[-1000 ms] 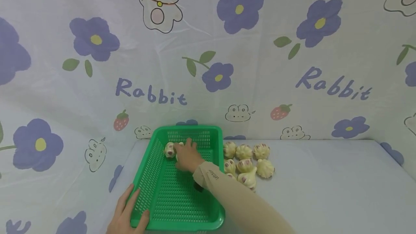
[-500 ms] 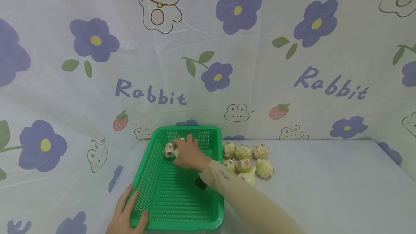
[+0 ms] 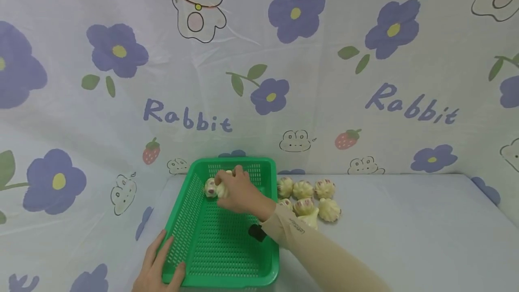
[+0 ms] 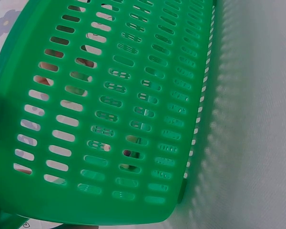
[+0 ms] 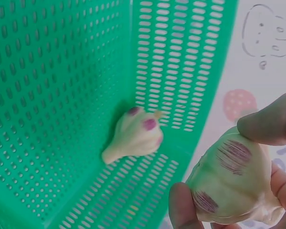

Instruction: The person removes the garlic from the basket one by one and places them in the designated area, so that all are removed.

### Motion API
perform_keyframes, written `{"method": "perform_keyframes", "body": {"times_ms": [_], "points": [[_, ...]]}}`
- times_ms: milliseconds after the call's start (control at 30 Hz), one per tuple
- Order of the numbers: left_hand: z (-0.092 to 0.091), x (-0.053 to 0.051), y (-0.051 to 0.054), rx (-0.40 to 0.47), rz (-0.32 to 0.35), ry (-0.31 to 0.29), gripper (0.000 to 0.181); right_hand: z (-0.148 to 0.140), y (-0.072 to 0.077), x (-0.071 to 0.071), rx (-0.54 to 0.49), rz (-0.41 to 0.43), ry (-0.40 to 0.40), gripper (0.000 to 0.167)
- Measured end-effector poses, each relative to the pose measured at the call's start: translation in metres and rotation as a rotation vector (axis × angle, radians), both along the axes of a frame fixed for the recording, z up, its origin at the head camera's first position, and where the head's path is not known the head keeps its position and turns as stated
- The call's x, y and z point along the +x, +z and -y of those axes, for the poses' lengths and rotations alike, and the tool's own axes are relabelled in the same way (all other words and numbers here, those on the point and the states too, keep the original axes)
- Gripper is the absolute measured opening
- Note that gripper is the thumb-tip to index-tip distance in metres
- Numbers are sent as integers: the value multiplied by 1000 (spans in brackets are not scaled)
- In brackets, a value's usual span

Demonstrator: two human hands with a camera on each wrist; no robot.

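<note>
In the head view, my right hand [image 3: 242, 196] reaches over the back left part of a green perforated basket [image 3: 274, 256]. Between thumb and fingers it holds a garlic bulb [image 5: 231, 179], cream with purple patches, seen large in the right wrist view. Another garlic bulb [image 5: 136, 133] lies inside the basket, in its back left corner, apart from the held one. My left hand [image 3: 156, 269] grips the basket's front left corner, thumb on the front rim, fingers at the left side. The left wrist view shows mostly the basket wall [image 4: 109, 100].
Several more garlic bulbs [image 3: 303, 189] are grouped on the white tabletop [image 3: 397, 233], right beside the basket. My right forearm covers part of that group. A printed cloth [image 3: 324, 80] hangs behind the table. A small black device [image 3: 257, 232] sits under my right wrist.
My right hand has risen slightly and its wrist has shifted right, with the garlic bulb showing more clearly in its fingers. The left hand and basket have stayed in place.
</note>
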State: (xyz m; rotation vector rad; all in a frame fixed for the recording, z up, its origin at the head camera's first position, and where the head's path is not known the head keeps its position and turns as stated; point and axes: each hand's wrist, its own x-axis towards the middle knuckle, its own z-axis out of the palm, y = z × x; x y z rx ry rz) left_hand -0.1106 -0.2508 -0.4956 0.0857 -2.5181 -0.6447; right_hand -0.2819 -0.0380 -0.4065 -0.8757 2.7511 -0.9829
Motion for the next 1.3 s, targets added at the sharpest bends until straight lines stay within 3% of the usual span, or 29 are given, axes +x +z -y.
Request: {"method": "perform_keyframes", "body": {"times_ms": [300,767,1300], "points": [[-2,1,3,-3,25,2,60,-15,15,22,-52,2,16,36],[-3,2,5,20,46,-1,59,-48,21,50,-127,-18,3,40],[-4,3,11,25,128,3,60,-97,7,81,-184,-76,-95,42]]}}
